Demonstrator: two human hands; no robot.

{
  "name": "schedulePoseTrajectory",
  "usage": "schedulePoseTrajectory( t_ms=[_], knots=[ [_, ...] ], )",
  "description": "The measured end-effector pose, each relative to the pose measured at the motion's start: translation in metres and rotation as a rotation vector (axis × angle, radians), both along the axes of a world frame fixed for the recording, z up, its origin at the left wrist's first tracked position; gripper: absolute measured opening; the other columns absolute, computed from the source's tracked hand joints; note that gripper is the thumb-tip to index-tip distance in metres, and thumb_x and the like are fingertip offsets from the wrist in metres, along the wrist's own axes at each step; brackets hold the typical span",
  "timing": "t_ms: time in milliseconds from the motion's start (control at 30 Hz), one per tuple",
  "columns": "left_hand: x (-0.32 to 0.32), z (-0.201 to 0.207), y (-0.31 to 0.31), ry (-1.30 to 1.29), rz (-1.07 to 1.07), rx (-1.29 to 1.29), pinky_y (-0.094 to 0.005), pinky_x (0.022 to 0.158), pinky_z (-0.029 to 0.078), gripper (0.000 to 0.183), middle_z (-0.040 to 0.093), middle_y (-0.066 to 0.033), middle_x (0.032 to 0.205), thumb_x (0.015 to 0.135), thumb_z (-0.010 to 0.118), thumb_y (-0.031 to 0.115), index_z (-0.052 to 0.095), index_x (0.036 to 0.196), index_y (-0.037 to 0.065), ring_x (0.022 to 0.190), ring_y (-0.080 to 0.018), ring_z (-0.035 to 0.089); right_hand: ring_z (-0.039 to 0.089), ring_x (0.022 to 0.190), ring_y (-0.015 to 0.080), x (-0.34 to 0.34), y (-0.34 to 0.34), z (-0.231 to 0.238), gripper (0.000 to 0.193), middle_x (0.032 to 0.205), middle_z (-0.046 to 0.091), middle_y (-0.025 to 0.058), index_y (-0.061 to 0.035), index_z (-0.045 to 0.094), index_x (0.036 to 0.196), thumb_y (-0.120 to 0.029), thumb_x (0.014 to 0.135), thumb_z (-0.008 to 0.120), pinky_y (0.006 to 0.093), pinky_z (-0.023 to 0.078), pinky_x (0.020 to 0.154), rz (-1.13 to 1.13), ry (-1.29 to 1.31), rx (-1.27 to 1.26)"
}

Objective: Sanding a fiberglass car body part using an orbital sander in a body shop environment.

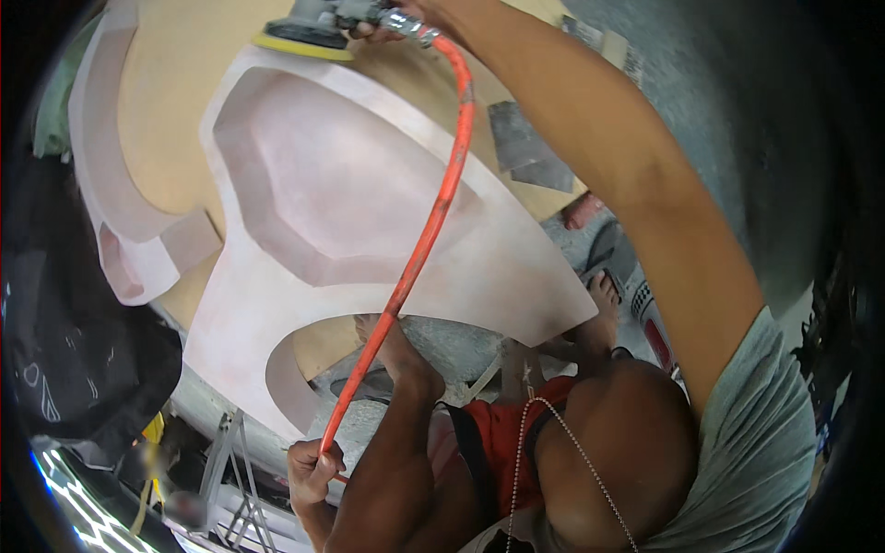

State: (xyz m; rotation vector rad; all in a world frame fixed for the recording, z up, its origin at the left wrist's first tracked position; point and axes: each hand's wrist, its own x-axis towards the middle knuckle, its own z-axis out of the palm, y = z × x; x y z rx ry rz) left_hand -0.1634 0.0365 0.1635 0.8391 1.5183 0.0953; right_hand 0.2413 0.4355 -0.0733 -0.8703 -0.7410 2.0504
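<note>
1. Right hand (392,20) is stretched way out to the top of the frame, fingers wrapped tight around the body of an air sander (313,26). You only see part of the hand, the rest runs off the edge.
2. The sander's yellow pad sits flat on the top edge of a big pale pink moulded panel (369,212).
3. Left hand (313,465) is down low, closed in a fist around the orange air hose (419,249), near the panel's bottom edge.
4. The hose runs diagonally across the panel from that fist up to the sander.
5. The panel lies on a tan board (166,120), with a second pink piece (111,184) just left of it.
</note>
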Motion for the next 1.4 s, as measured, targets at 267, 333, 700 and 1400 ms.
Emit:
schedulePoseTrajectory(
  t_ms=[267,333,700,1400],
  knots=[
    [-0.001,0.01,0.0,-0.147,-0.03,-0.056,-0.0279,0.048,0.033,0.066,0.055,-0.0028,0.056,0.091,0.069,0.06,0.06,0.062,0.002,0.051,-0.0091,0.048,0.054,0.044,0.0123,0.049,-0.086,-0.013,0.041,0.069,0.063,0.0034,-0.0085,0.063,0.104,-0.042,0.109,0.039,0.0294,0.044,0.036,-0.023,-0.079,-0.119],
    [0.002,0.013,0.001,-0.053,-0.014,-0.101,-0.0303,0.046,0.021,0.072,0.044,-0.0001,0.051,0.082,0.074,0.068,0.051,0.058,0.005,0.046,-0.0091,0.035,0.053,0.041,0.0094,0.058,-0.123,-0.014,0.043,0.07,0.065,0.0026,-0.0116,0.066,0.099,-0.051,0.104,0.05,0.0231,0.042,0.032,-0.026,-0.104,-0.185],
    [-0.006,-0.003,0.007,-0.164,-0.034,-0.268,-0.0291,0.048,0.025,0.065,0.048,0.001,0.056,0.081,0.078,0.064,0.055,0.061,0.007,0.05,-0.0087,0.039,0.054,0.042,0.0069,0.114,-0.302,0.026,0.046,0.072,0.066,0.0018,-0.0098,0.067,0.101,-0.054,0.102,0.053,0.022,0.045,0.033,-0.177,-0.143,-0.553],
    [-0.017,-0.02,0.003,-0.295,0.007,-0.473,-0.0276,0.057,0.037,0.052,0.059,0.0041,0.067,0.081,0.084,0.051,0.07,0.075,0.001,0.062,-0.0052,0.048,0.056,0.039,0.0076,0.086,-0.206,0.006,0.048,0.067,0.065,0.0025,-0.0123,0.066,0.096,-0.059,0.1,0.055,0.0203,0.044,0.029,-0.136,-0.156,-0.398]
  ],
)
